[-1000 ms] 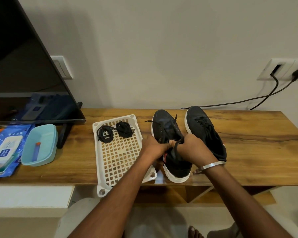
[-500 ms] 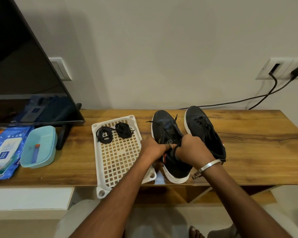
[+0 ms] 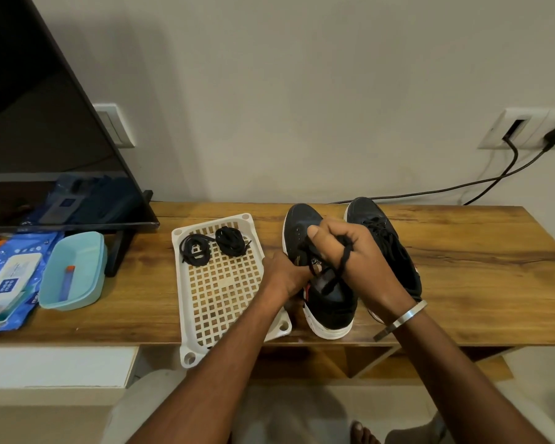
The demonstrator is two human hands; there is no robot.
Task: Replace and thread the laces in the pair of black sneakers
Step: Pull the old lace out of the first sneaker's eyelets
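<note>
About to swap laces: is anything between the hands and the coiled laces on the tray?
Nothing visible. The two coiled black laces lie uncovered at the white tray's far end, left of the left hand; the right hand holds the old lace.

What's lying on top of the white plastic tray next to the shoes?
Two coiled black laces lie at the far end of the white tray. The left hand and forearm cover the tray's near right part, so anything there is hidden.

Tray (image 3: 225, 302) on worktop (image 3: 462, 283) left of two sneakers (image 3: 327, 302), coiled laces (image 3: 215, 246) in tray's far end, tub (image 3: 74, 270) and wipes pack (image 3: 7, 280) further left, screen (image 3: 39, 139) behind them
</note>
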